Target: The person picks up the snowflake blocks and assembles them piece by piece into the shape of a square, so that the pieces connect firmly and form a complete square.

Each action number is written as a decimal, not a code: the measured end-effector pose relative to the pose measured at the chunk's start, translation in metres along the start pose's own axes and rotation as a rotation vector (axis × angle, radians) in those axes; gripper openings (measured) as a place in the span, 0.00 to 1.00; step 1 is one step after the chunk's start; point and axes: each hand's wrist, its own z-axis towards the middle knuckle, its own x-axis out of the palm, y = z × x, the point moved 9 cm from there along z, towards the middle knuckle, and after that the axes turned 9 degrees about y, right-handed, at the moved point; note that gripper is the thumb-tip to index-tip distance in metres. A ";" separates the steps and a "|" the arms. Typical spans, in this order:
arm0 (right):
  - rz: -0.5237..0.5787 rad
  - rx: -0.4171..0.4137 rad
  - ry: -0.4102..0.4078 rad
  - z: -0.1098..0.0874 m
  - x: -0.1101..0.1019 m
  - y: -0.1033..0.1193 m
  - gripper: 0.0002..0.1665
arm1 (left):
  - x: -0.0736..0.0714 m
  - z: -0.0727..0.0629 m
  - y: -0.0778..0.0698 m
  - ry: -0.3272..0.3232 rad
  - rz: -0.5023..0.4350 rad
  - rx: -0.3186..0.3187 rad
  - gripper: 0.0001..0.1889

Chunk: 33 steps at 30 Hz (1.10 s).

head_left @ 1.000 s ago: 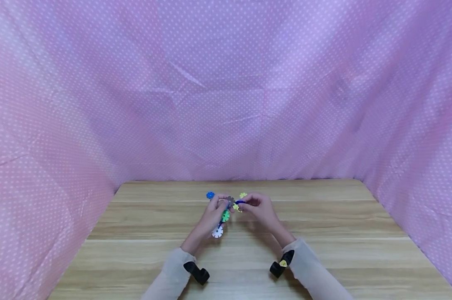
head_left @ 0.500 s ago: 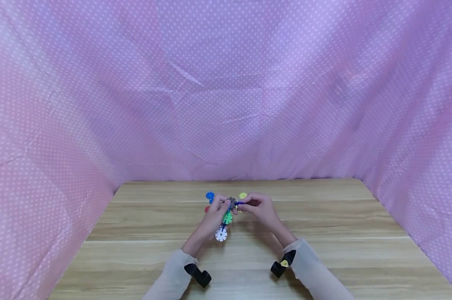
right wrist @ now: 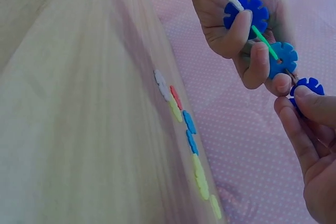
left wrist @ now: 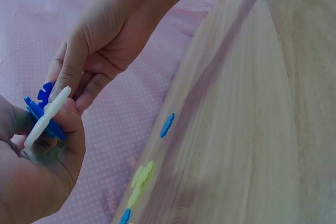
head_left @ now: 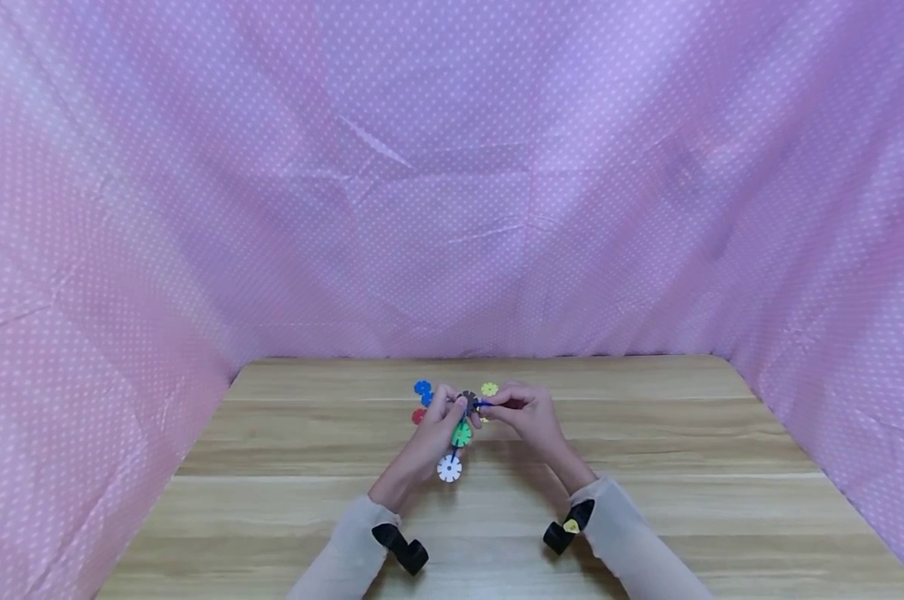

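Note:
My left hand (head_left: 427,442) grips a chain of notched plastic discs slotted together edge to edge. A white disc (head_left: 449,468) hangs at its near end, followed by a dark blue disc (right wrist: 253,13), a green disc (head_left: 462,434), a light blue disc (right wrist: 285,55) and a dark greyish-brown disc (head_left: 468,402). Thumb and fingers of my right hand (head_left: 536,418) pinch another dark blue disc (right wrist: 310,84), whose edge meets the brown one. In the right wrist view the brown disc is mostly hidden between the two hands' fingertips.
Loose discs lie on the wooden table (head_left: 646,467) behind the hands: blue discs (head_left: 422,387), a red disc (head_left: 418,416) and yellow discs (head_left: 489,389). A whitish disc (right wrist: 161,84) lies there too in the right wrist view. Pink dotted cloth (head_left: 452,208) surrounds the table.
My left hand and the chain have shifted slightly right, with the white end swinging right. The red disc and a second blue disc on the table have come into view beside the left hand.

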 end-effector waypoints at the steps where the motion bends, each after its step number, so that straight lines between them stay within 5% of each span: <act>1: 0.003 -0.002 -0.005 0.000 0.000 -0.001 0.10 | 0.000 0.000 0.000 0.001 -0.002 -0.002 0.08; 8: -0.011 -0.031 -0.031 0.001 0.000 0.001 0.09 | 0.001 0.001 -0.001 0.013 -0.039 -0.007 0.08; 12: -0.024 0.022 -0.006 0.002 0.000 0.001 0.09 | 0.004 0.001 0.003 0.009 -0.068 -0.016 0.08; 18: -0.095 0.219 0.130 0.000 -0.001 -0.019 0.07 | 0.010 0.001 0.030 0.037 -0.105 -0.128 0.09; 23: -0.156 0.320 0.272 -0.011 -0.006 -0.037 0.04 | 0.015 0.000 0.047 0.021 -0.020 -0.218 0.09; 33: -0.198 0.374 0.378 -0.028 -0.013 -0.044 0.02 | 0.031 0.005 0.050 0.002 0.059 -0.226 0.16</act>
